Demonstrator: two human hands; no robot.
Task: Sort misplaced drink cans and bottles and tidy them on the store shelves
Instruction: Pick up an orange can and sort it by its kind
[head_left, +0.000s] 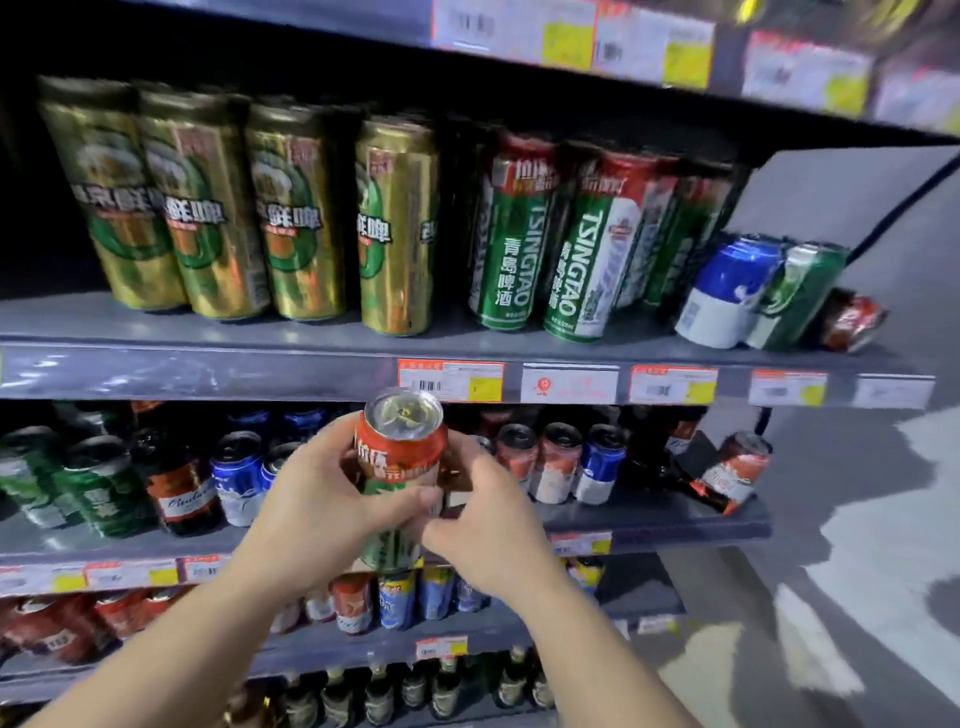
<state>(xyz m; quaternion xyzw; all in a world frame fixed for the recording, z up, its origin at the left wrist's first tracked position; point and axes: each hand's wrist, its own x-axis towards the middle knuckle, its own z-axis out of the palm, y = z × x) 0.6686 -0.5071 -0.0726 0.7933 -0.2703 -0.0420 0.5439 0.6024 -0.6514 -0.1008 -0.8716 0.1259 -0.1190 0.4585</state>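
My left hand (317, 499) is wrapped around a tall red-and-green beer can (400, 457), held upright in front of the middle shelf. My right hand (483, 525) touches the can's lower right side with curled fingers. On the upper shelf stand several gold cans (218, 208) at left and green Tsingtao cans (519, 234) of the same design as the held can at centre. A short blue-and-white can (727, 291), a short green can (800, 296) and a red can lying on its side (854, 319) sit at that shelf's right end.
The middle shelf (649, 519) holds green cans, a Budweiser bottle (179, 483), blue cans, red-and-white cans and a tipped red can (737, 467) at its right end. Lower shelves hold more cans and bottles. Price labels line the shelf edges. Grey floor lies to the right.
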